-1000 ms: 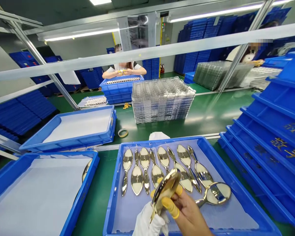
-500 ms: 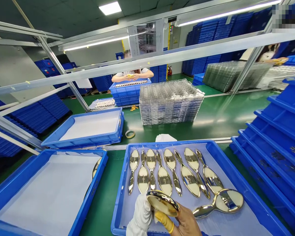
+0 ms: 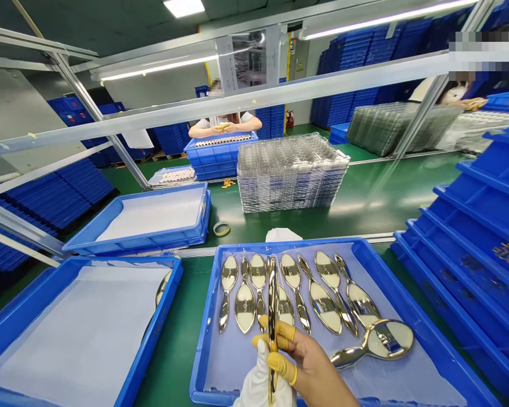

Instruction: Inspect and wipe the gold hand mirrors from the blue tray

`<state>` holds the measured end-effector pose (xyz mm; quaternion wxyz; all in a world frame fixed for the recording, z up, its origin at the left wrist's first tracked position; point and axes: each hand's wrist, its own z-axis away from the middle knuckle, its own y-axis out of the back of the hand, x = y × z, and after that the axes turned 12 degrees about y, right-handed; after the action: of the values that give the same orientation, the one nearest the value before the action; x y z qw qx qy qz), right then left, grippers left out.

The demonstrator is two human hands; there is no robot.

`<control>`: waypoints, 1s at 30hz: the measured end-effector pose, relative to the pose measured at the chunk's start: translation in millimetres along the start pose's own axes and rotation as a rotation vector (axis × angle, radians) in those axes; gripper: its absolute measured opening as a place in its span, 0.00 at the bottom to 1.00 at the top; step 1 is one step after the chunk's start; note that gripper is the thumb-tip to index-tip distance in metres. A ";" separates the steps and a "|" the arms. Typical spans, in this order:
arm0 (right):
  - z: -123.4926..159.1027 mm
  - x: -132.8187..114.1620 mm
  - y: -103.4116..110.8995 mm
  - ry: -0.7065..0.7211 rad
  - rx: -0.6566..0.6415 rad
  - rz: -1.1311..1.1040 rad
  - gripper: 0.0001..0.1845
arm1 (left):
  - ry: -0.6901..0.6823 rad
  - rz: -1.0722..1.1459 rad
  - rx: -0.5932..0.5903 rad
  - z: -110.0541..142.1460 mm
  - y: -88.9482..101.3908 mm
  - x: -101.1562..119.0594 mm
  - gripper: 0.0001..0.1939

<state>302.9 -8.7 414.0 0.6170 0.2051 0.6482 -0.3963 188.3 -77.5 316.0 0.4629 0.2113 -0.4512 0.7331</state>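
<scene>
Around the slim edge of a gold paddle-shaped piece (image 3: pixel 273 294), the yellow-capped fingers (image 3: pixel 282 367) of the right hand (image 3: pixel 309 364) are closed, while the white-gloved left hand (image 3: pixel 258 384) grips its lower end. Half a second ago its oval face was tilted into view; now it stands nearly upright and edge-on, which presumably exposes the rim for handling. It looks mirror-bright, dark reflections streaking its narrow side. Held above the blue tray (image 3: pixel 204 339), it partly hides a row of similar pieces (image 3: pixel 245 308); another piece (image 3: pixel 390 339) lies slantwise at the right
</scene>
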 end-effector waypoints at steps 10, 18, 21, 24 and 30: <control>-0.5 -7.9 -4.5 0.003 0.093 -0.052 0.25 | -0.014 0.241 0.086 14.7 -32.1 10.0 0.35; 3.3 -11.0 -3.0 0.025 0.129 0.060 0.24 | -0.020 0.400 0.130 17.7 -42.7 5.8 0.32; 4.0 -12.5 -4.4 0.029 0.108 0.057 0.22 | 0.008 0.395 0.110 20.5 -39.6 5.9 0.34; 2.0 -15.4 -4.1 0.006 0.085 -0.011 0.21 | 0.068 0.340 0.079 24.6 -31.9 8.2 0.33; -6.2 -18.4 1.7 -0.049 0.143 -0.086 0.22 | 0.143 0.328 -0.098 24.4 -28.9 3.8 0.38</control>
<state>303.1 1.2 430.7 0.5989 0.2108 0.6110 -0.4729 208.9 -91.8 344.5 0.3778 0.0595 -0.4810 0.7889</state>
